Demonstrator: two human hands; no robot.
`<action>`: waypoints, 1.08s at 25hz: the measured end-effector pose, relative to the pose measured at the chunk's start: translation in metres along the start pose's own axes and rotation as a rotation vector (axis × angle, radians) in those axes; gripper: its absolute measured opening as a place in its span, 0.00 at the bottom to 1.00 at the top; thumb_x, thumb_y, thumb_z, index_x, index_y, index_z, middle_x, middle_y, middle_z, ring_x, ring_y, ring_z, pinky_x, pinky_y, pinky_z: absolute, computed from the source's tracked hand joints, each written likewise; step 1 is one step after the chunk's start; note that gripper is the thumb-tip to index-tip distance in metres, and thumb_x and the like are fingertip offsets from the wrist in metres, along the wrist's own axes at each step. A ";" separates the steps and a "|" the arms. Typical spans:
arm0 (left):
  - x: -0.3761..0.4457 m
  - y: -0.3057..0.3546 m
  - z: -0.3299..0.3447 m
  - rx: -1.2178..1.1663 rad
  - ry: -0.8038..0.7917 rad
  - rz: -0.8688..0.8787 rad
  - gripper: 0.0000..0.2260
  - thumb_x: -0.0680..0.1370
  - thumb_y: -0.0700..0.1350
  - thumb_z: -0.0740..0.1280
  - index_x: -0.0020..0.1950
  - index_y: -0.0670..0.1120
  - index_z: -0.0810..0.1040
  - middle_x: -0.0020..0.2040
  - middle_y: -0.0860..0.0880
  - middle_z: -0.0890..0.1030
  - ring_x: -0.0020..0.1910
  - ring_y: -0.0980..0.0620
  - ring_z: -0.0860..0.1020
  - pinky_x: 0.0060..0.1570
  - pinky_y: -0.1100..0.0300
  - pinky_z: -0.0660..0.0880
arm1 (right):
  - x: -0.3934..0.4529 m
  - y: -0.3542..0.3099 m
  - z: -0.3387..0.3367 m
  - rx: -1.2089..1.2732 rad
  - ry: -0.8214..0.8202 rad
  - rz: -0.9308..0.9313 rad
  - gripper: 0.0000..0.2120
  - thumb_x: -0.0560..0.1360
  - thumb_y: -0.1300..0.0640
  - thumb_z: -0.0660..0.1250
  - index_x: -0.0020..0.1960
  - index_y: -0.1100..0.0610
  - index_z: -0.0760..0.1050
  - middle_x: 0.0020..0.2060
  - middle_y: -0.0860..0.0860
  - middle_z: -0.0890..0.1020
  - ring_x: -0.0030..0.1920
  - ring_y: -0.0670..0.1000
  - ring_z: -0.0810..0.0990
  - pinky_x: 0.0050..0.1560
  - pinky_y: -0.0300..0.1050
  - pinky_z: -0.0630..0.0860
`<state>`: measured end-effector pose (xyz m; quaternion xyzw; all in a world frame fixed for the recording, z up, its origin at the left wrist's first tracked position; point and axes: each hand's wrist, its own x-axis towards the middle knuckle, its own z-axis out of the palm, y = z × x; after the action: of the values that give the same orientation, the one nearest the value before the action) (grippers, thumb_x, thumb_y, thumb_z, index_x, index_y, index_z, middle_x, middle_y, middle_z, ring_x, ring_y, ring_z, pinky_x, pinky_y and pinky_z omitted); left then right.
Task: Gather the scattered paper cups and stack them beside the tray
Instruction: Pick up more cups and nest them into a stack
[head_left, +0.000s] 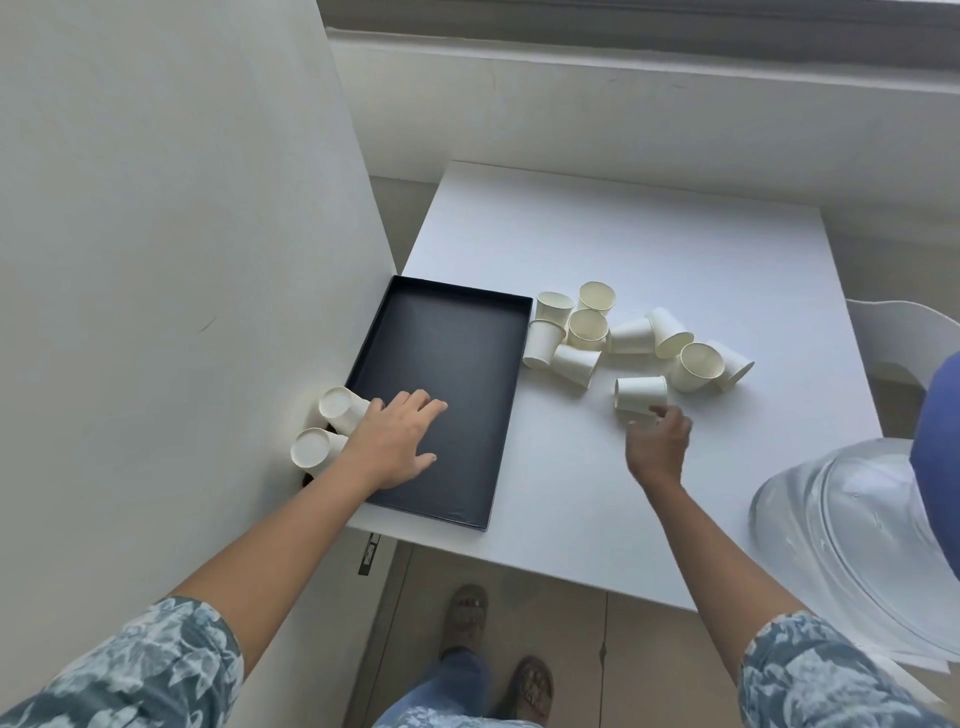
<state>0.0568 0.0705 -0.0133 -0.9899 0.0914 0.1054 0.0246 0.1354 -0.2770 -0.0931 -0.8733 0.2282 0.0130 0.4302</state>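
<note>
Leftmost, two upturned paper cups (332, 431) are wedged between the white wall (156, 260) and the tray's left rim. No writing can be read on any cup. The left hand (395, 441) is laid flat, fingers spread, on the dark tray (467, 332), nothing gripped. Just beside the tray's right rim a scattered cluster of cups (623, 338) is seen; bare table (649, 234) lies beyond it. A cup is pinched by the right hand (657, 447), largely hidden beneath it.
</note>
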 end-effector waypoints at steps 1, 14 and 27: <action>0.002 0.005 0.002 -0.020 0.007 0.000 0.31 0.77 0.58 0.68 0.76 0.53 0.62 0.67 0.53 0.69 0.64 0.50 0.70 0.60 0.51 0.70 | 0.011 -0.005 -0.003 -0.029 0.021 0.081 0.19 0.76 0.64 0.66 0.66 0.60 0.70 0.68 0.60 0.68 0.66 0.63 0.71 0.65 0.57 0.69; 0.015 0.028 0.018 -0.279 -0.009 -0.043 0.28 0.77 0.54 0.68 0.76 0.53 0.64 0.67 0.54 0.70 0.63 0.51 0.71 0.59 0.52 0.71 | 0.048 -0.009 -0.005 0.190 -0.017 0.150 0.12 0.79 0.61 0.63 0.58 0.55 0.83 0.61 0.55 0.82 0.57 0.56 0.79 0.54 0.45 0.74; 0.043 0.078 0.009 -0.395 -0.018 -0.021 0.43 0.75 0.55 0.71 0.82 0.48 0.49 0.68 0.51 0.69 0.65 0.49 0.70 0.62 0.51 0.71 | -0.068 -0.026 0.057 0.316 -0.279 -0.428 0.11 0.81 0.60 0.65 0.61 0.49 0.73 0.43 0.43 0.83 0.46 0.44 0.82 0.45 0.30 0.74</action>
<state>0.0816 -0.0134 -0.0337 -0.9754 0.0585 0.1300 -0.1682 0.0948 -0.1935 -0.0950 -0.8137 -0.0234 0.0062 0.5808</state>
